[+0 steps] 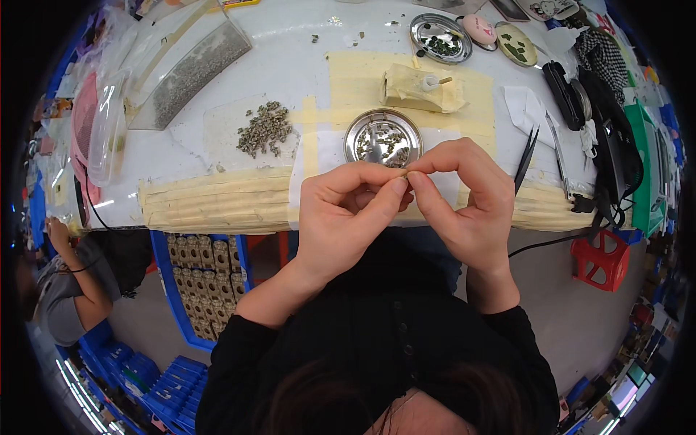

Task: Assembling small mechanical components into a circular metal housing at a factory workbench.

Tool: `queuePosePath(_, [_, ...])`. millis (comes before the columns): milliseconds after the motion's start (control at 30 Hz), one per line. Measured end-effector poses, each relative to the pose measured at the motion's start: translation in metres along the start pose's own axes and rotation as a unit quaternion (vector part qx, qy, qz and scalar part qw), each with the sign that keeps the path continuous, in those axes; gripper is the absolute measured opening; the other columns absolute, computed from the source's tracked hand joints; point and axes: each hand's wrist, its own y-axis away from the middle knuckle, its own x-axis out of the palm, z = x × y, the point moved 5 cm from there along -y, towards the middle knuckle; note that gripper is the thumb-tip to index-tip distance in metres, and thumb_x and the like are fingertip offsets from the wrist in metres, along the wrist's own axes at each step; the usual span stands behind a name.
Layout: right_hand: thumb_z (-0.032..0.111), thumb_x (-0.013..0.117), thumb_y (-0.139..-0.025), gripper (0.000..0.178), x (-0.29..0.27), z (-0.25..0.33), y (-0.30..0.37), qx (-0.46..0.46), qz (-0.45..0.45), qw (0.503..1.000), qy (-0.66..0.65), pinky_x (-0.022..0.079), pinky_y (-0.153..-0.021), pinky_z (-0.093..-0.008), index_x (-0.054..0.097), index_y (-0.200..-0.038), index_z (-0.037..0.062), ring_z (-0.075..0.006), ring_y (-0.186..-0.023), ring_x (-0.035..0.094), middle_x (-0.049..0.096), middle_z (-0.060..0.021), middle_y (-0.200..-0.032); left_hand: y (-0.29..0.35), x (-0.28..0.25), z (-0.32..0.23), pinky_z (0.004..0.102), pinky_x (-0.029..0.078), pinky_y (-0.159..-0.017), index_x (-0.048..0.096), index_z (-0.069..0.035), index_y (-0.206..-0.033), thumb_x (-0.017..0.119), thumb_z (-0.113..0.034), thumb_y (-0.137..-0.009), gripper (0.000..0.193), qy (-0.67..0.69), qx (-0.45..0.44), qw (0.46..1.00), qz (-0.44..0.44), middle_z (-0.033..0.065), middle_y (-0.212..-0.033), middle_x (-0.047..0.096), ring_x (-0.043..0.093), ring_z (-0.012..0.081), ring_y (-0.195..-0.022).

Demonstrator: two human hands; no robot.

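Both hands meet over the near edge of the tabletop [217,138], the left hand [346,217] and right hand [467,196] each with its grip pinched shut on one tiny part [407,175], the round metal dish [383,138] just beyond.

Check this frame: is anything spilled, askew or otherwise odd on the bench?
A few small grey bits lie scattered far from the loose pile. Tweezers overhang the table edge. Both hands pinch one tiny piece above the round metal dish.
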Motion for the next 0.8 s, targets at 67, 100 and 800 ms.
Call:
queuePosePath(67, [0.002,0.073,-0.076,0.008,0.001,-0.001,0.001,0.012,-0.001,1.000,-0.015,0.050,-0.065,-0.0302,0.068,-0.082,0.0022,-0.0222,-0.074,0.064,0.067,-0.0075,-0.080,0.001,-0.001,0.000,0.0235,0.056,-0.077,0.067,0.007,-0.102,0.063,0.003,-0.091,0.013,-0.024,0.015,1.000,-0.003,0.0095,-0.091,0.071,0.068,0.0110,-0.084])
queuePosePath(100, [0.002,0.073,-0.076,0.008,0.001,-0.002,0.001,0.019,-0.002,1.000,-0.022,0.050,-0.065,-0.0301,0.068,-0.082,0.0021,-0.0220,-0.074,0.064,0.067,-0.0076,-0.080,0.001,-0.001,-0.001,0.0235,0.056,-0.077,0.067,0.007,-0.102,0.064,0.003,-0.091,0.013,-0.033,0.014,0.999,-0.007,0.0095,-0.091,0.071,0.068,0.0111,-0.084])
queuePosePath(800, [-0.006,0.075,-0.072,0.022,-0.001,0.003,0.002,-0.081,-0.006,0.996,-0.043,0.052,-0.068,-0.0288,0.072,-0.091,0.0024,-0.0213,-0.080,0.067,0.070,-0.0096,-0.087,0.005,0.005,-0.027,0.0269,0.054,-0.069,0.070,0.003,-0.092,0.072,0.007,-0.076,0.017,-0.321,0.294,0.900,-0.022,0.0133,-0.087,0.071,0.069,0.0192,-0.076])
